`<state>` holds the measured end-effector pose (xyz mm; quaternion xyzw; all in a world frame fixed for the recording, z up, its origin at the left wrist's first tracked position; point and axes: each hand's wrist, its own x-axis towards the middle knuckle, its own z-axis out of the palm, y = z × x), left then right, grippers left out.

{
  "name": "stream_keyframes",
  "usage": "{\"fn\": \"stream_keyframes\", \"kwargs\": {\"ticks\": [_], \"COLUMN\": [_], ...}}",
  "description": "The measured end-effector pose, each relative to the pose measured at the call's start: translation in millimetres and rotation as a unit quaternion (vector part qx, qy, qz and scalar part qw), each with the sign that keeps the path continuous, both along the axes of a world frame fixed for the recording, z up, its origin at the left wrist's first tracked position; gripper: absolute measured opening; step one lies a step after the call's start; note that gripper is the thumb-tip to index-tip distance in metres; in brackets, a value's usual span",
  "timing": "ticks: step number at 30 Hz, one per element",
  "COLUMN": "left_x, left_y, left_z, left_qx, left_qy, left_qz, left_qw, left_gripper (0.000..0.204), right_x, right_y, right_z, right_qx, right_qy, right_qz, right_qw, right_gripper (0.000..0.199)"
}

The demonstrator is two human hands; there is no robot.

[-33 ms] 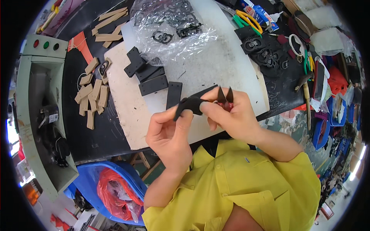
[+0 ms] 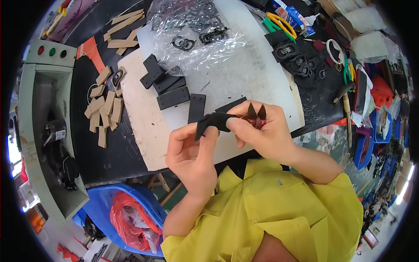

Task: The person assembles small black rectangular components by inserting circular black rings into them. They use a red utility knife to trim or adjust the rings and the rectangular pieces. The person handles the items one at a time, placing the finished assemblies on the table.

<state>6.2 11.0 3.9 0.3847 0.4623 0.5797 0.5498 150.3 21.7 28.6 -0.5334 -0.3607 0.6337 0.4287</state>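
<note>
- Clear plastic bag up and away from our hands on the white board, holds black buckles and rings.
- Blue bin below-left of our left hand, red bag stuffed inside.
- Left hand pinched shut on black leather strip, thumb on top.
- Right hand closed on the strip's other end and on thread snips, blades poking up past fingers.
- Strip spans between both hands, touching both.
</note>
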Motion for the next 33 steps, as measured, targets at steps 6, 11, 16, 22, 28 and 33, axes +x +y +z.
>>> {"fn": "stream_keyframes", "kwargs": {"ticks": [6,11,16,22,28,33], "left_x": [-7.8,-24.0,-31.4,-28.9,-29.6,-25.3], "left_y": [-5.9,0.2,3.1,1.7,0.1,-1.7], "left_z": [16.4,20.8,13.3,17.3,20.3,26.5], "left_qx": [0.022,-0.178,-0.21,-0.232,-0.242,-0.217], "left_qy": [0.149,0.052,-0.002,-0.032,-0.041,-0.021], "left_qz": [-0.115,-0.144,-0.078,-0.075,-0.099,-0.106], "left_qw": [0.982,0.972,0.975,0.969,0.964,0.97], "left_gripper": [0.029,0.022,0.017,0.017,0.018,0.018], "right_x": [18.7,29.1,38.4,37.9,40.7,44.3], "right_y": [-4.5,-2.5,-6.1,-9.0,-6.4,-3.7], "right_z": [0.5,5.9,18.8,3.5,7.5,8.6], "right_qx": [0.16,0.103,0.288,0.523,0.528,0.503], "right_qy": [-0.217,-0.189,-0.427,-0.467,-0.494,-0.485], "right_qz": [0.068,0.148,0.16,0.124,0.15,0.163], "right_qw": [0.961,0.965,0.842,0.702,0.674,0.696], "right_gripper": [0.009,0.011,0.032,0.039,0.027,0.021]}}
